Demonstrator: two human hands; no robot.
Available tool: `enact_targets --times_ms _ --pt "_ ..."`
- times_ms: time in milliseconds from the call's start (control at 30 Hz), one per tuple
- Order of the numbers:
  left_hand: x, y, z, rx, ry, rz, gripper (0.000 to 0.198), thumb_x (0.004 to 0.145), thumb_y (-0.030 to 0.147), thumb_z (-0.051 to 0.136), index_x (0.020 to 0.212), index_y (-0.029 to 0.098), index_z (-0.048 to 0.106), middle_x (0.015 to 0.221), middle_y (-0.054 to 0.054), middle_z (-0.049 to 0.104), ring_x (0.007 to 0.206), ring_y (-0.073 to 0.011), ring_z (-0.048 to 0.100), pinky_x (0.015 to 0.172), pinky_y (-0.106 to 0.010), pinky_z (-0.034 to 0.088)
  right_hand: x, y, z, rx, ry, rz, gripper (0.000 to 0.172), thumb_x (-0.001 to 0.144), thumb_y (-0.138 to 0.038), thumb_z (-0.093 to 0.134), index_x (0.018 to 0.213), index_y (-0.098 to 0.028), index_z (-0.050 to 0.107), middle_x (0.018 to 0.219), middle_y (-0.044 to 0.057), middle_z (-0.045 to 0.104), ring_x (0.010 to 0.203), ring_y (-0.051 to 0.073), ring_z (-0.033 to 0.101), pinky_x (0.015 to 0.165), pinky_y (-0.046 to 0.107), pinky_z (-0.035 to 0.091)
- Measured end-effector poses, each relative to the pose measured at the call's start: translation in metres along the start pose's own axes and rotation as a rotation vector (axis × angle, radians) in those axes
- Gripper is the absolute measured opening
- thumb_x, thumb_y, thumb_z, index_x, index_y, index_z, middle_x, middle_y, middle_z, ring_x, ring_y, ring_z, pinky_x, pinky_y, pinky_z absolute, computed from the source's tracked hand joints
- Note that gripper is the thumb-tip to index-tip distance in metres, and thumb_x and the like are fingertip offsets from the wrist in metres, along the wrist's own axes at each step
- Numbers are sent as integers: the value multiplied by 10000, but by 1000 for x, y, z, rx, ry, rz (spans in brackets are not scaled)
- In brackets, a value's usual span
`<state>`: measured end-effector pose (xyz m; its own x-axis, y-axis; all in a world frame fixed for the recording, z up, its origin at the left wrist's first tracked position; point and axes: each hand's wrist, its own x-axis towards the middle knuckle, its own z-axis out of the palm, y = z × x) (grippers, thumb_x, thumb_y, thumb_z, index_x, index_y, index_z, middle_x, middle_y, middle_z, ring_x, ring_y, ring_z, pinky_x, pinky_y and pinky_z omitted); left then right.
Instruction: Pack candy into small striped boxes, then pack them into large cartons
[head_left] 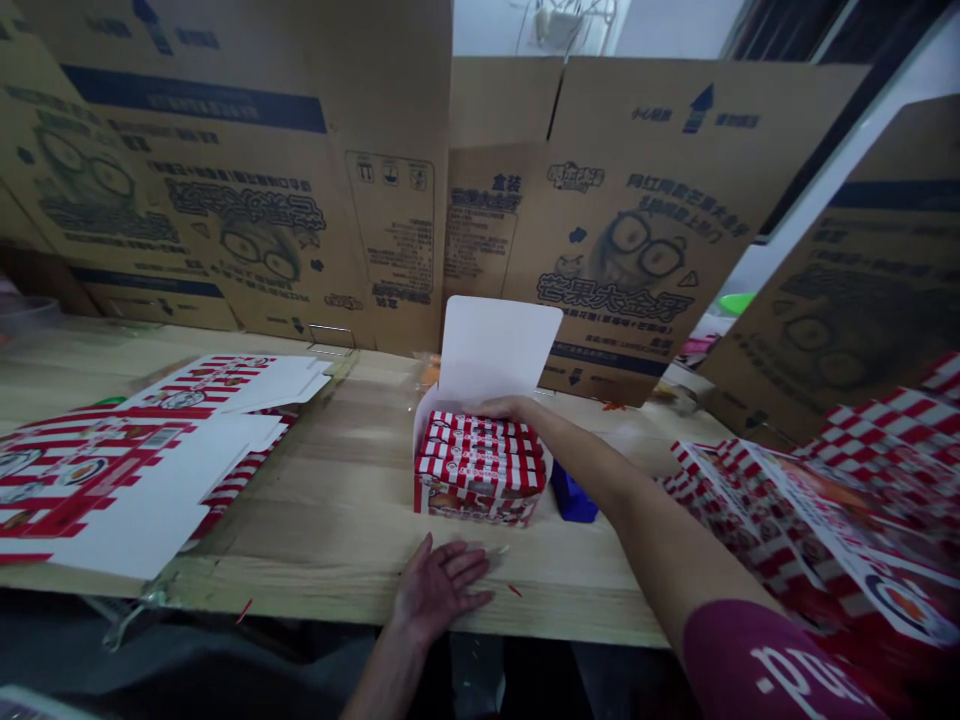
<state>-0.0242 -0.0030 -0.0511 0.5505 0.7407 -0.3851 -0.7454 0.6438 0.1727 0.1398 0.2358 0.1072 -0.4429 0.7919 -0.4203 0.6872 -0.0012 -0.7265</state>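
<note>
A small red-and-white striped carton [478, 478] stands open in the middle of the wooden table [337, 500], its white lid [495, 350] flipped up at the back. Red-and-white packets fill it to the top. My right hand [504, 407] reaches over the far edge of the carton, fingers resting on the packets near the lid hinge. My left hand [439, 585] lies flat on the table in front of the carton, fingers spread, holding nothing.
Flat unfolded red-and-white cartons [127, 460] lie stacked on the left of the table, and another pile [810, 510] on the right. Large brown shipping boxes [622, 220] stand along the back. A blue object [574, 495] sits just right of the carton.
</note>
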Motion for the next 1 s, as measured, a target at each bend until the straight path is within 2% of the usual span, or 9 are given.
enact_targets --times_ms 100,200,267,433,533,700,833,1000 --pt "3 0 -2 -41 -42 10 510 857 587 494 961 105 625 1055 -213 697 1102 -375 612 1000 -638 338 -10 -3 9 -128 -160 -21 620 727 -767 546 894 -188 691 935 108 738 909 284 676 860 433 523" --pt "13 4 2 -119 -85 66 645 800 662 506 1048 72 586 1124 -274 652 1178 -420 553 1012 -635 321 -22 -1 26 -208 -119 -147 634 727 -758 566 1020 -208 683 1163 89 685 1103 279 606 1008 395 437" --pt "22 8 8 -150 -90 90 733 787 672 502 1153 37 525 1181 -319 604 1230 -439 504 1016 -611 326 -29 3 37 -240 -92 -187 665 750 -750 549 1102 -196 658 1263 97 630 1164 281 564 1055 380 383" --pt "31 19 21 -188 -81 55 924 783 692 465 1364 -7 298 1299 -355 496 1275 -458 450 1008 -550 355 -37 5 47 -332 -71 -213 733 842 -747 389 1098 -114 656 1180 144 662 1075 290 596 995 380 407" --pt "26 19 20 -146 -50 21 866 835 677 412 1354 -8 309 1226 -341 555 1214 -436 520 999 -553 363 -36 1 43 -387 -75 -212 711 862 -729 372 1080 -121 669 1145 129 680 1032 275 611 940 358 437" --pt "12 12 7 -38 74 35 570 894 576 420 1156 75 487 1013 -241 668 1039 -399 634 957 -589 387 -26 -3 34 -455 -79 -206 661 871 -712 363 966 -158 712 1028 114 721 898 260 651 838 353 480" --pt "2 7 0 -38 85 75 452 909 482 459 1098 77 522 1052 -240 662 1051 -377 634 955 -569 401 -20 -4 33 -474 -24 -222 593 857 -686 434 872 -166 718 926 109 733 843 249 648 814 342 473" --pt "-6 7 4 -54 98 84 402 910 442 476 1102 91 519 1096 -241 653 1077 -369 629 972 -572 395 -22 -9 33 -452 66 -282 501 830 -621 550 717 -154 690 806 82 729 738 207 638 756 294 467"
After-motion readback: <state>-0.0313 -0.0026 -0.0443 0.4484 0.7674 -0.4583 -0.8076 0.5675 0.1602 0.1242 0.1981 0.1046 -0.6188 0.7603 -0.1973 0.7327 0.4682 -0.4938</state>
